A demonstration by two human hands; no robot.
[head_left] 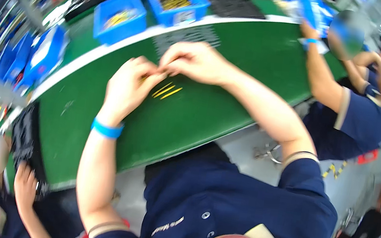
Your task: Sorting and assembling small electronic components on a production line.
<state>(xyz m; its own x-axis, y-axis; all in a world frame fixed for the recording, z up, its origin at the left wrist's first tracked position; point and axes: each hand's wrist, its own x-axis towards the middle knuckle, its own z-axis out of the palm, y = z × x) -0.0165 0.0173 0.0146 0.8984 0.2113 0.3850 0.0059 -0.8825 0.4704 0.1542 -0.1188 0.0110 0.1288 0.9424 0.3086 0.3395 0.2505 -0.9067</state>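
My left hand (128,84), with a blue band at its wrist, meets my right hand (195,62) above the green tabletop (191,114). Both sets of fingers are pinched together, fingertip to fingertip. Motion blur and the fingers themselves hide whatever is between them. Just below the fingertips, several thin yellow strips (167,91) lie side by side on the table. Beyond my hands, many small grey pieces (186,39) are laid out in rows, partly covered by my right hand.
Past a white table rim stand a blue bin (120,19) with yellowish parts and another blue bin (177,2) full of yellow-black pieces. Black material (232,1) lies at the back. Co-workers sit left, right and across; one's arm (324,74) reaches over the table's right end.
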